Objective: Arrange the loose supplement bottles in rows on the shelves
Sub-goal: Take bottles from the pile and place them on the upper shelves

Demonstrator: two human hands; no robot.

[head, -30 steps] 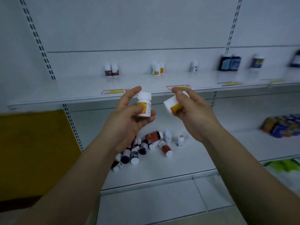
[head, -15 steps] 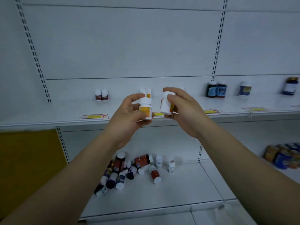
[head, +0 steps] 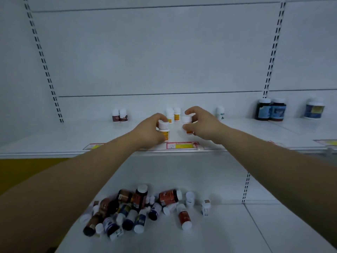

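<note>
This was a shop, shown by its retail fittings and stock. White metal shelving filled the frame: a plain back panel between 2 slotted uprights, the left upright and the right upright. They carried an upper shelf across the middle and a lower shelf along the bottom. A red-bordered price label with a yellow patch sat in the strip on the upper shelf's front edge, with others blurred to either side. Small supplement bottles stood in pairs at the back of the upper shelf, larger dark jars at the right. A heap of loose bottles lay on the lower shelf.
</note>
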